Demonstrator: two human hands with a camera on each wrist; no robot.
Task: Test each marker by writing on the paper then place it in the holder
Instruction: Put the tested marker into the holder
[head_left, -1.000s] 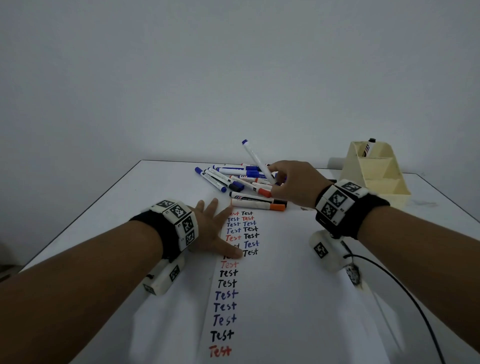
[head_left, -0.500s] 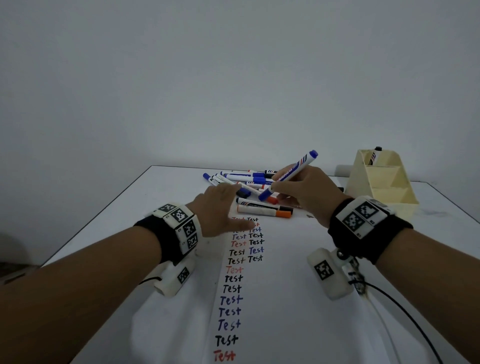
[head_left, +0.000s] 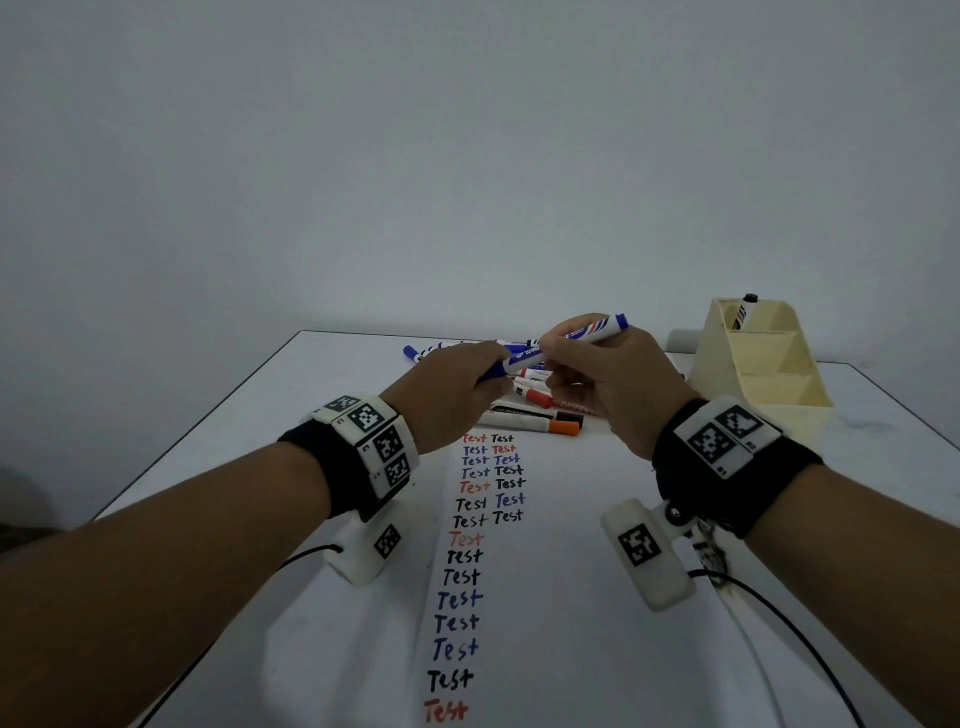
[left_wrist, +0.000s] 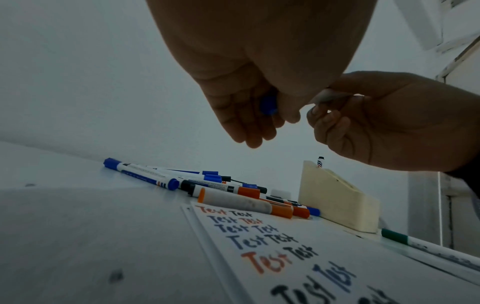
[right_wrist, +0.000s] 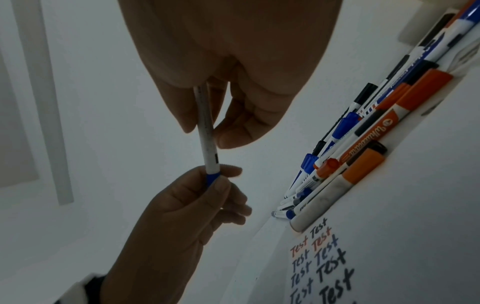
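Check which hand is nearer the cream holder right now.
Right. The right hand grips the blue marker just beside the holder; the left hand grips its cap end, farther over.

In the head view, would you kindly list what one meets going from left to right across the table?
Left hand → blue-capped white marker held in both hands → right hand → cream stepped plastic holder.
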